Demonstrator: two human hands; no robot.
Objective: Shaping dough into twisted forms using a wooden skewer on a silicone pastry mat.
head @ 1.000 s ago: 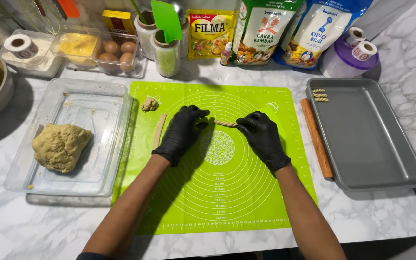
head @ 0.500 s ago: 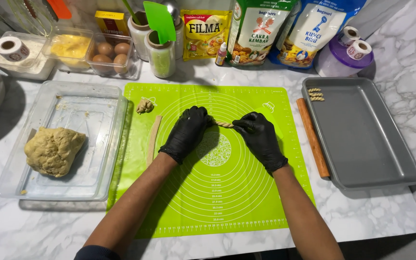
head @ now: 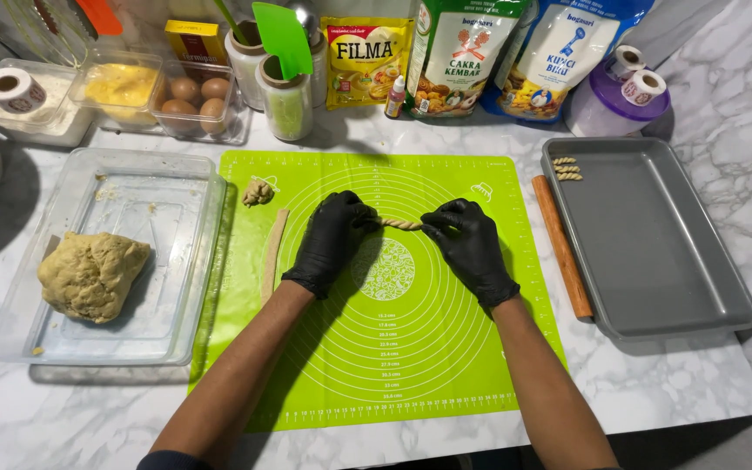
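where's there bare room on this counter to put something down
The near half of the green silicone mat, between the forearms, is bare. Most of the grey metal baking tray is bare, apart from three twists in its far corner. The back row of packets, jars and egg box is crowded.

A white marble-patterned counter (head: 741, 104) carries a green silicone mat (head: 376, 348) at centre, a clear plastic tray (head: 158, 191) to its left, a grey baking pan (head: 654, 252) to its right with a wooden rolling pin (head: 561, 248) between, and packets, jars and an egg container (head: 195, 96) along the back.
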